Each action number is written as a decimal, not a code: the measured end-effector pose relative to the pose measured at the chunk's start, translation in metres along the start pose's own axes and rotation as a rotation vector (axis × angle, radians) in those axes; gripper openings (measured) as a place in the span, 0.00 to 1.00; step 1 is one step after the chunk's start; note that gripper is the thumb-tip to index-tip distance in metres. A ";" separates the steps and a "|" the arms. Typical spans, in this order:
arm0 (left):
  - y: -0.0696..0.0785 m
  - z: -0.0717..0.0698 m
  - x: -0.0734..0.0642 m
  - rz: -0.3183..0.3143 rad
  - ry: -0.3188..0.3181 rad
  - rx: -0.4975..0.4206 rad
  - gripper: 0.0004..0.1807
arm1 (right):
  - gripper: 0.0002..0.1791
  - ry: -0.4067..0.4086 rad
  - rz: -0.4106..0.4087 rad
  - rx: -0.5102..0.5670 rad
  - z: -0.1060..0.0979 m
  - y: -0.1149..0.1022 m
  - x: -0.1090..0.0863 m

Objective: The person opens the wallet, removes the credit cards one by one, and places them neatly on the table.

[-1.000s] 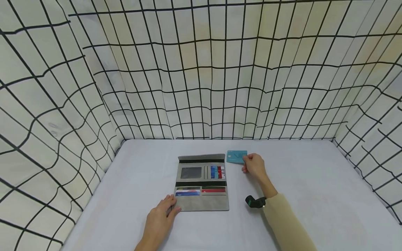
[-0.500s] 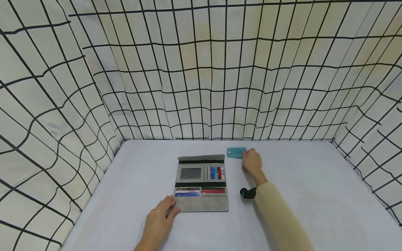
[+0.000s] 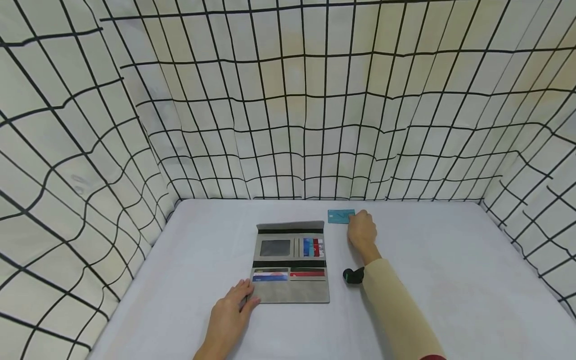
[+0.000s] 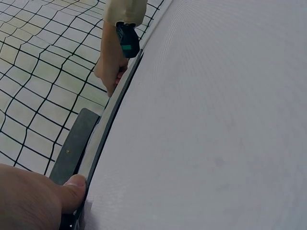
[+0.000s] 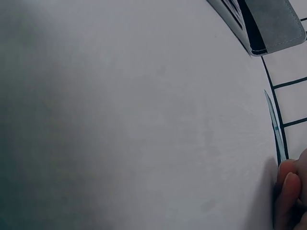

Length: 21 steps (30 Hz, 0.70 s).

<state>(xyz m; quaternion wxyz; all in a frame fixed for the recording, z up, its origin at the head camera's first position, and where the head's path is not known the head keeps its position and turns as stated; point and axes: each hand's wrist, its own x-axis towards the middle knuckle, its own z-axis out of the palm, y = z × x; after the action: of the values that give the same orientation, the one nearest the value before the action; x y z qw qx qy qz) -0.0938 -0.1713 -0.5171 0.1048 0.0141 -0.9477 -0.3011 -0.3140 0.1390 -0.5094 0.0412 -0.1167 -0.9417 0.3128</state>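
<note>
My right hand (image 3: 362, 231) pinches a teal VIP card (image 3: 340, 216) by its right end, beyond the wallet's far right corner. In the right wrist view the card (image 5: 275, 125) shows almost edge-on, low over the cloth, with curled fingertips (image 5: 289, 184) at its near end. A grey bifold wallet (image 3: 297, 291) lies spread flat, with cards in several slots and a dark clear window at upper left. My left hand (image 3: 228, 315) holds the wallet's near left corner. In the left wrist view its thumb (image 4: 73, 191) lies against the wallet's edge.
A white cloth covers the table (image 3: 450, 280). Behind it and along both sides rise pale walls with a black grid netting (image 3: 315, 115). A small black wrist camera (image 3: 353, 276) sits on the right wrist, beside the beige sleeve (image 3: 396, 305).
My right hand has slid the VIP card slightly away, toward the table's far edge, and then paused there. The left hand and the wallet stay in place.
</note>
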 end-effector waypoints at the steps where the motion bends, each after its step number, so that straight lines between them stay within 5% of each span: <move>1: 0.000 0.000 0.000 0.003 0.003 -0.003 0.21 | 0.26 0.002 0.001 -0.002 0.000 0.000 0.000; 21: 0.001 -0.002 -0.001 0.002 -0.013 0.004 0.24 | 0.28 0.010 -0.010 -0.005 0.003 0.005 0.006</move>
<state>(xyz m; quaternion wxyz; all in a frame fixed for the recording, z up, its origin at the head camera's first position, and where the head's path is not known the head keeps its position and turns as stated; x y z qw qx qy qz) -0.0926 -0.1714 -0.5155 0.0988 0.0115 -0.9490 -0.2992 -0.3188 0.1430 -0.5145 0.0470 -0.1137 -0.9429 0.3096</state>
